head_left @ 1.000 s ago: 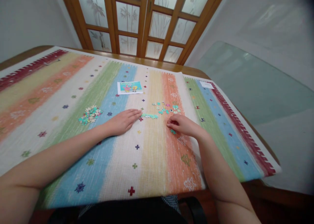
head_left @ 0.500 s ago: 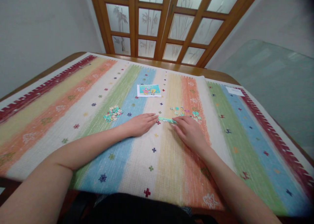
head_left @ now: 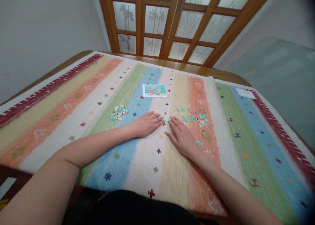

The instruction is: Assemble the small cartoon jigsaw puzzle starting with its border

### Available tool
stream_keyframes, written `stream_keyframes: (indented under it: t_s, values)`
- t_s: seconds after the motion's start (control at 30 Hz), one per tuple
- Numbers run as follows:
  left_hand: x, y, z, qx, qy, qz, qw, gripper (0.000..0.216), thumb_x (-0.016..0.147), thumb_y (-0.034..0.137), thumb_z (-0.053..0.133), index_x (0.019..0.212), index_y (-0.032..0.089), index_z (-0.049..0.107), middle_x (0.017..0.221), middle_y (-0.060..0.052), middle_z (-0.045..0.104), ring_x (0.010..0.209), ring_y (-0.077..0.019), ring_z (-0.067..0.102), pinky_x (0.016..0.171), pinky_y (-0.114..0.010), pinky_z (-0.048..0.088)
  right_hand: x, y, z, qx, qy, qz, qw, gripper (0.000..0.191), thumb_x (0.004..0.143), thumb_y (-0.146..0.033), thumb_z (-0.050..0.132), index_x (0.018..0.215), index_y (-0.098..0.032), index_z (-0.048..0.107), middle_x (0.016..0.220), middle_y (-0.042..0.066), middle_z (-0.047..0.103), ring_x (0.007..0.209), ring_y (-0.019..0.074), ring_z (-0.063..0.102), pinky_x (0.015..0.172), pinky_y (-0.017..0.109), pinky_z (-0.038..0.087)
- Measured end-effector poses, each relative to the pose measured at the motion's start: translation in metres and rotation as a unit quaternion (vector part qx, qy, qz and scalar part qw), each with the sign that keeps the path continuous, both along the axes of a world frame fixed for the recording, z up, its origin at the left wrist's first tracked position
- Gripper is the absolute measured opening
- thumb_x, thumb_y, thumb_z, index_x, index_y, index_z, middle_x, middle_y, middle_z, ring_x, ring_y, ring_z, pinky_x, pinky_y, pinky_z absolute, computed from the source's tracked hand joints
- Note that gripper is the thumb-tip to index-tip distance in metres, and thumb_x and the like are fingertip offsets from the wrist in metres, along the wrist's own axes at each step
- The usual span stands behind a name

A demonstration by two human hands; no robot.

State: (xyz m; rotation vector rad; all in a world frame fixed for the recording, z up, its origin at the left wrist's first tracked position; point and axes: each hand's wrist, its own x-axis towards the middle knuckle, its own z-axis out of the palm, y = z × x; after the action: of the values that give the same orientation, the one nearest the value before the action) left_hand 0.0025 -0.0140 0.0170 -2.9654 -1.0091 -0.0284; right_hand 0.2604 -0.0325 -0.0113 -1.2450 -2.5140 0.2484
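Both of my hands rest on the striped tablecloth, palms down, at the middle of the table. The fingers of my left hand (head_left: 149, 124) are stretched out, their tips at the left end of a short green-and-white strip of jigsaw puzzle pieces (head_left: 166, 119). From the other side, my right hand (head_left: 181, 135) lies with fingers extended and thumb apart, covering the strip's right part. Only a small bit of the strip shows between the fingertips. Loose turquoise puzzle pieces (head_left: 202, 116) are scattered beyond my right hand, and a single piece (head_left: 199, 143) lies beside its wrist.
A heap of puzzle pieces (head_left: 118, 113) sits left of my left hand. Farther back lies a picture card (head_left: 154, 90) with cartoon figures. A white paper slip (head_left: 245, 93) is at the far right. Wood-framed glass doors (head_left: 153, 19) stand behind the table.
My right hand has slid left toward my left hand, over more of the strip, and its fingers have flattened. My left hand has hardly moved. The camera view has shifted slightly.
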Motion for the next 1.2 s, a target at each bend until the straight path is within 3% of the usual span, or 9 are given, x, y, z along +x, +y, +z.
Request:
stream_keyframes:
  t_s: [0.17,0.33,1.03,1.2]
  values:
    - [-0.001,-0.001,-0.005,-0.018,-0.008,0.006,1.000,0.049,0.110,0.027,0.031,0.157,0.016,0.041,0.165,-0.010,0.038,0.152,-0.0241,0.037,0.124,-0.037,0.026,0.000,0.000,-0.001,-0.008,0.004,-0.005,1.000,0.062,0.105,-0.049,0.041,0.157,-0.017,0.044,0.162,0.017,0.042,0.152,0.0308,0.037,0.125,0.057,0.032]
    - [-0.002,0.000,-0.008,-0.027,-0.013,0.009,0.999,0.049,0.110,0.025,0.031,0.158,0.016,0.040,0.165,-0.010,0.037,0.155,-0.0216,0.031,0.126,-0.034,0.023,-0.001,-0.001,0.001,-0.013,-0.005,-0.010,1.000,0.061,0.105,-0.048,0.041,0.155,-0.015,0.047,0.163,0.017,0.040,0.153,0.0299,0.035,0.126,0.054,0.030]
    - [-0.011,0.002,-0.014,-0.051,-0.099,0.005,0.994,0.047,0.109,0.030,0.030,0.147,0.009,0.049,0.161,-0.015,0.044,0.154,-0.0218,0.033,0.126,-0.039,0.029,-0.004,-0.007,0.010,-0.051,-0.008,-0.022,0.998,0.062,0.106,-0.048,0.042,0.158,-0.014,0.042,0.166,0.016,0.035,0.156,0.0272,0.029,0.129,0.051,0.025]
    - [-0.010,0.004,-0.013,-0.062,-0.147,0.006,0.987,0.040,0.109,0.031,0.036,0.138,0.012,0.056,0.153,-0.015,0.053,0.147,-0.0220,0.044,0.123,-0.041,0.035,-0.004,-0.008,0.013,-0.057,-0.005,-0.024,0.998,0.061,0.105,-0.048,0.043,0.158,-0.017,0.041,0.166,0.015,0.035,0.156,0.0269,0.028,0.129,0.051,0.024]
